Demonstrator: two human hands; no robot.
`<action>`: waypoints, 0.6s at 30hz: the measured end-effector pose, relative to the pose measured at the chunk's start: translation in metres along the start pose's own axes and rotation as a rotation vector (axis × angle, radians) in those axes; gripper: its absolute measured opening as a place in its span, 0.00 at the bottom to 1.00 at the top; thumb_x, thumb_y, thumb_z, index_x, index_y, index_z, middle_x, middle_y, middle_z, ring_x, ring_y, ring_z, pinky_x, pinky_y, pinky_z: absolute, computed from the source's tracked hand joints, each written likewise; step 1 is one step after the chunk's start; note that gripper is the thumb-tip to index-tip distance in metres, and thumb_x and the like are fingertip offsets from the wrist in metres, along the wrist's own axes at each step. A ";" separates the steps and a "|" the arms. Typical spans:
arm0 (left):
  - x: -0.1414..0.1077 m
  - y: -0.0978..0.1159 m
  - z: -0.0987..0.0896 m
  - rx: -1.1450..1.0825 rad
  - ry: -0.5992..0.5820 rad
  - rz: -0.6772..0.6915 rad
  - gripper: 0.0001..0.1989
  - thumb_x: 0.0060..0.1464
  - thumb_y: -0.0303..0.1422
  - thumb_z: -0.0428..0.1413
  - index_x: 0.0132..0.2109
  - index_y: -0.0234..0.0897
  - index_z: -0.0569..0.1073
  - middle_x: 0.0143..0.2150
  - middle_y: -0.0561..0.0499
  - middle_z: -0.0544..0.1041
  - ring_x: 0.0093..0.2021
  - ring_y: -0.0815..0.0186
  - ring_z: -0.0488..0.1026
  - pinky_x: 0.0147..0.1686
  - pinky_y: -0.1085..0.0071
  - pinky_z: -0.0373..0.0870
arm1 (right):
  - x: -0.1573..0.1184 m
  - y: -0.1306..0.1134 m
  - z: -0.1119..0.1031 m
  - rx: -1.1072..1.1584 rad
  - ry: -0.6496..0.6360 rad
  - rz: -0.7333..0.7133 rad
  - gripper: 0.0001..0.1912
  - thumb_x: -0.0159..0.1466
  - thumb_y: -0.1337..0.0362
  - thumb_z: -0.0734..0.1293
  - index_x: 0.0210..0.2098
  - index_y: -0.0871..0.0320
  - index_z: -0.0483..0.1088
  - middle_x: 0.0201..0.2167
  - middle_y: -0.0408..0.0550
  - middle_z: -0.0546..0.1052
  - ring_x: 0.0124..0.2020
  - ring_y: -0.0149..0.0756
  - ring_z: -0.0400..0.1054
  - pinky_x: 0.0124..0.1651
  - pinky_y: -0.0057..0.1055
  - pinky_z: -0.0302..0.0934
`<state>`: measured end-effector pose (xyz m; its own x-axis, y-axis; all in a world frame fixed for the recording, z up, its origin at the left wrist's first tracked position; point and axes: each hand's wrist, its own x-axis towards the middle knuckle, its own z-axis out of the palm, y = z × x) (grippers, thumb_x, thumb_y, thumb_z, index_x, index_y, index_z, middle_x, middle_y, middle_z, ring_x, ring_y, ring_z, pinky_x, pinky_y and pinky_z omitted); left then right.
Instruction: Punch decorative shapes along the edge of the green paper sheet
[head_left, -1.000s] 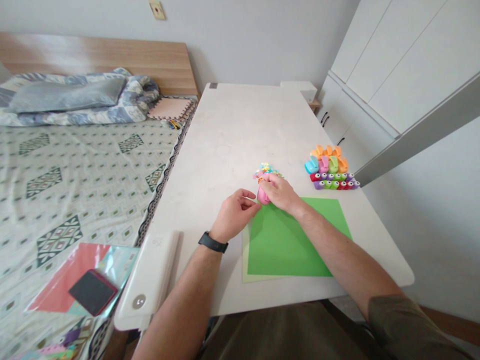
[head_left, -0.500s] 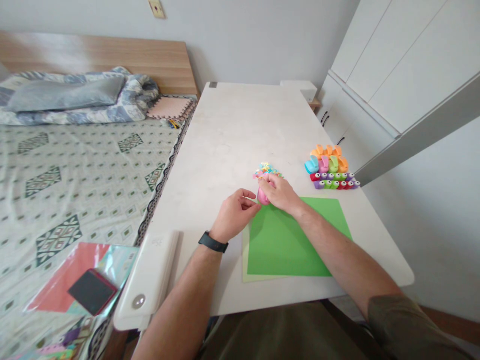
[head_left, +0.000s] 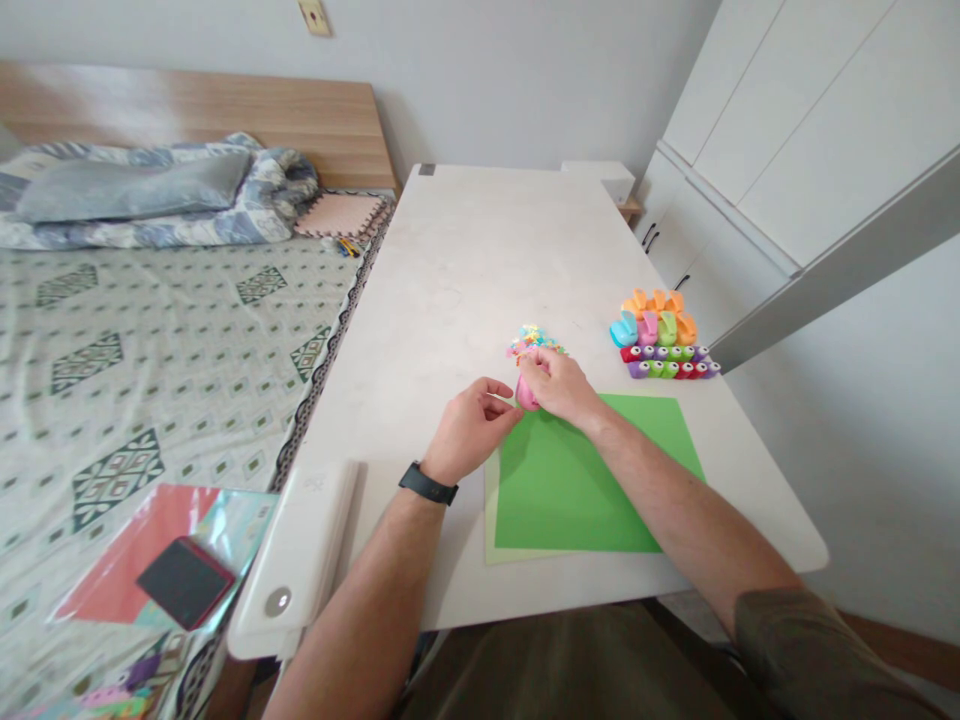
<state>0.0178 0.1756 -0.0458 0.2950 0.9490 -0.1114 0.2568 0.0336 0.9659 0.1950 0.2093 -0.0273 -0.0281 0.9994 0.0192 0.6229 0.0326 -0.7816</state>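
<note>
My right hand (head_left: pixel 559 388) is closed over a pink craft punch (head_left: pixel 527 393), which is partly hidden by my fingers. My left hand (head_left: pixel 472 428) is curled, with its fingertips right beside the punch. I cannot tell whether they hold anything. Just beyond the hands lies a small heap of multicoloured paper cutouts (head_left: pixel 534 342). A green paper sheet (head_left: pixel 577 480) lies below my wrists, on top of a pale yellow sheet (head_left: pixel 489 520). Several more craft punches (head_left: pixel 656 335) in orange, blue, green and pink stand in rows to the right.
The hands work on a long white table (head_left: pixel 450 270). A white power bank (head_left: pixel 296 555) lies at its near left edge. Left of the table is a bed (head_left: pixel 150 380), with a black case (head_left: pixel 184 583) on red paper. White cabinets (head_left: pixel 795 130) stand at right.
My right hand has shifted slightly on the pink punch. The papers and other punches stay in place.
</note>
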 end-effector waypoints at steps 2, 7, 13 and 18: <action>0.000 0.000 0.000 -0.004 -0.004 -0.002 0.17 0.52 0.40 0.64 0.45 0.39 0.71 0.32 0.50 0.82 0.28 0.64 0.77 0.26 0.72 0.66 | 0.001 0.001 0.001 -0.020 0.010 -0.005 0.20 0.69 0.50 0.60 0.25 0.53 0.63 0.19 0.40 0.71 0.24 0.34 0.63 0.31 0.32 0.54; -0.001 0.000 0.001 0.010 -0.004 -0.001 0.16 0.52 0.40 0.64 0.45 0.39 0.71 0.32 0.50 0.82 0.29 0.64 0.77 0.27 0.71 0.66 | 0.002 0.003 0.002 -0.044 -0.003 -0.031 0.16 0.69 0.53 0.59 0.27 0.53 0.66 0.20 0.40 0.72 0.25 0.35 0.64 0.32 0.32 0.53; -0.001 -0.001 0.001 0.019 -0.008 0.004 0.16 0.53 0.39 0.64 0.46 0.39 0.71 0.32 0.50 0.82 0.29 0.63 0.77 0.27 0.71 0.66 | 0.003 0.004 0.003 -0.072 0.015 -0.049 0.14 0.67 0.57 0.59 0.27 0.53 0.64 0.23 0.42 0.73 0.27 0.35 0.65 0.33 0.32 0.53; 0.000 0.000 -0.001 0.015 0.003 -0.001 0.16 0.52 0.39 0.64 0.45 0.39 0.72 0.32 0.51 0.82 0.29 0.64 0.77 0.27 0.71 0.67 | 0.008 0.000 0.005 -0.060 0.034 -0.041 0.13 0.65 0.58 0.61 0.25 0.53 0.63 0.22 0.42 0.73 0.28 0.36 0.66 0.33 0.32 0.55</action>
<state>0.0171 0.1754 -0.0461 0.2920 0.9499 -0.1114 0.2711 0.0295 0.9621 0.1908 0.2169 -0.0300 -0.0286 0.9970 0.0719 0.6679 0.0725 -0.7407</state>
